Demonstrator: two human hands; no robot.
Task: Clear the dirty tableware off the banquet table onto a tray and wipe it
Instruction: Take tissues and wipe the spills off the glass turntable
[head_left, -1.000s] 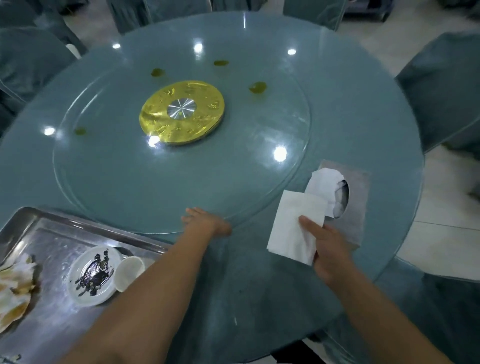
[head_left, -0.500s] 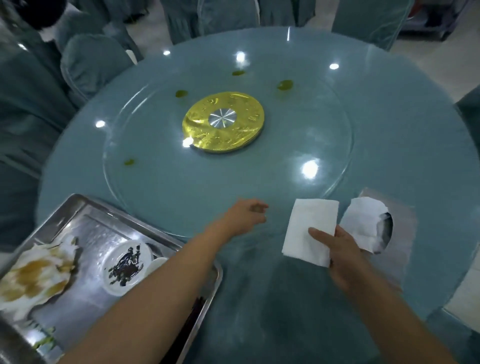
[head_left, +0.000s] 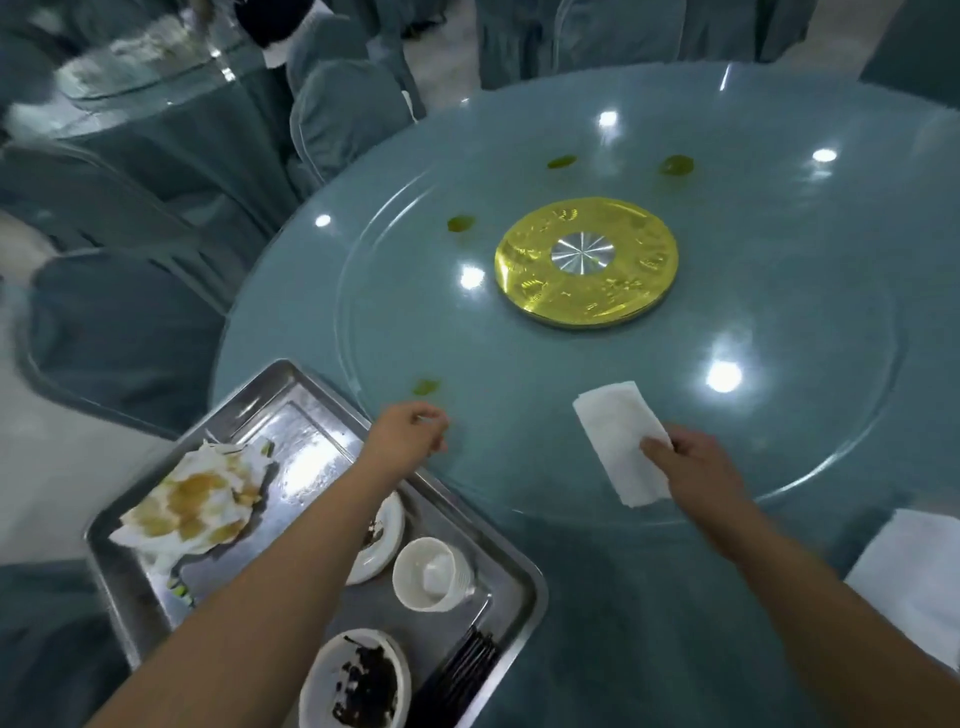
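**Step in hand: wiping.** The desk (head_left: 649, 597) carries no loose tableware in view; the dirty items lie on the tray (head_left: 311, 379) at its near-left edge (stained napkin (head_left: 192, 499), cup (head_left: 428, 571), residue plate (head_left: 358, 680), chopsticks (head_left: 462, 670)); clearing is therefore judged done, and wiping is judged barely begun.

**Work surface.** The glass turntable (head_left: 779, 364) covers most of the desk, with a gold hub (head_left: 587, 270) at its centre; four green spots lie on the glass, one near the left hand (head_left: 426, 386) and three beyond the hub's left and far sides.

**Task's thing.** The folded tissue (head_left: 618, 441) lies flat on the near part of the turntable, between hub and rim; its long axis runs away from the person, far end tilted slightly left and pointing roughly toward the hub, near end close to the rim.

**Hands.** The right hand (head_left: 696, 467) pinches the tissue at its right long edge, about mid-length; the left hand (head_left: 410, 434) sits at the turntable's near-left rim, fingers loosely curled with nothing in them (contact with the glass cannot be confirmed).

**Next move.** It probably calls for sweeping the tissue left to the nearest spot under flat downward pressure, or turning the glass with the left hand to bring the spots within reach; the far spots are well apart from the tissue.
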